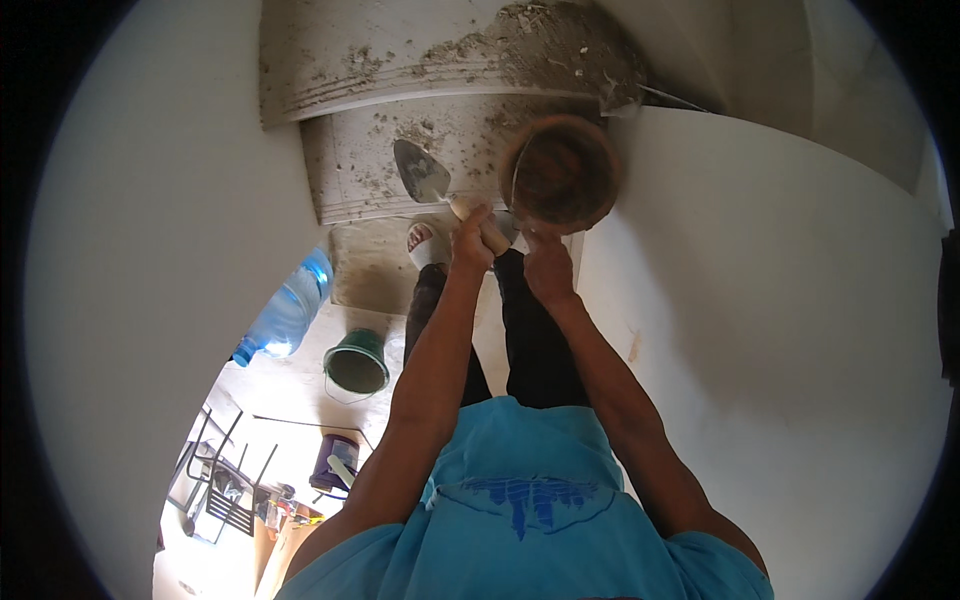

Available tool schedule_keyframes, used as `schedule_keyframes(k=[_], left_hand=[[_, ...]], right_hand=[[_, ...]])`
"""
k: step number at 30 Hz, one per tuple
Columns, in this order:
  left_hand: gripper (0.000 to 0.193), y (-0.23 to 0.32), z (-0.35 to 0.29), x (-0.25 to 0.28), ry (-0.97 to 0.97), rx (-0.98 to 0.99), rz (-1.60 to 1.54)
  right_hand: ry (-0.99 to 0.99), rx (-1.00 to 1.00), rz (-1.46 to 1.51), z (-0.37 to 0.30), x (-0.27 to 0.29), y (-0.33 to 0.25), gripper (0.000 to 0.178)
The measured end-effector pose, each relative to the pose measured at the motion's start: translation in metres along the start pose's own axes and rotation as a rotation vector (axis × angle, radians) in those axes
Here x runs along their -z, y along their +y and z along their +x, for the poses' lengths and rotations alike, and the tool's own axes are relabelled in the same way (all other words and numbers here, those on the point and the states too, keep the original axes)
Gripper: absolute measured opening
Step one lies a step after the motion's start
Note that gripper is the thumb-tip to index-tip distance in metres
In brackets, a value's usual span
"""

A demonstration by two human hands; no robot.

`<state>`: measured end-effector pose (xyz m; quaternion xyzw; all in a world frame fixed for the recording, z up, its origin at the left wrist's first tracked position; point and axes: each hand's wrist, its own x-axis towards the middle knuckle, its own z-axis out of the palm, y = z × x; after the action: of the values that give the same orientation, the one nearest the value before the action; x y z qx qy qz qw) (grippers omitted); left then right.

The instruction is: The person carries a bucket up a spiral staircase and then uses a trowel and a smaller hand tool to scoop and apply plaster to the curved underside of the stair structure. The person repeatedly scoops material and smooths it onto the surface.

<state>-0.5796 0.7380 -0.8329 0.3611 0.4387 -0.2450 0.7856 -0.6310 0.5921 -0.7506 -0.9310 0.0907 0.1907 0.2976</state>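
A trowel (421, 172) with a pointed metal blade and a pale wooden handle is in my left hand (470, 240). My fingers are wrapped round the handle, and the blade points away and to the left over the dirty step. At the near rim of a round brown bucket (608, 195), my right hand (548, 266) has its fingers closed on the edge. Stains line the bucket's inside, and it stands or hangs over the right end of the step; which one I cannot tell.
Steps (360, 150) strewn with grey debris rise ahead, with a heap of mortar or rubble (560, 45) higher up. Curved white walls flank both sides. Behind on the left are a blue water bottle (290, 305), a green bucket (357, 362), a dark bucket (335, 460) and a metal chair (230, 500).
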Motion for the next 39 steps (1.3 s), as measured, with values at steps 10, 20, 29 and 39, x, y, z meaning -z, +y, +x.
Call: schedule_keyframes(k=[10, 20, 29, 39], left_hand=[[0.044, -0.021, 0.015, -0.027, 0.020, -0.165, 0.020], [0.033, -0.022, 0.015, -0.032, 0.041, -0.152, 0.139], [0.035, -0.018, 0.015, -0.031, -0.015, -0.236, 0.469], [0.029, -0.021, 0.024, -0.043, -0.078, -0.144, 0.413]], right_hand=[[0.426, 0.177, -0.670, 0.140, 0.148, 0.020, 0.034], [-0.038, -0.161, -1.077, 0.245, 0.213, 0.093, 0.020], [-0.064, -0.154, -1.121, 0.261, 0.210, 0.124, 0.021], [-0.043, -0.051, -1.144, 0.273, 0.220, 0.150, 0.022]])
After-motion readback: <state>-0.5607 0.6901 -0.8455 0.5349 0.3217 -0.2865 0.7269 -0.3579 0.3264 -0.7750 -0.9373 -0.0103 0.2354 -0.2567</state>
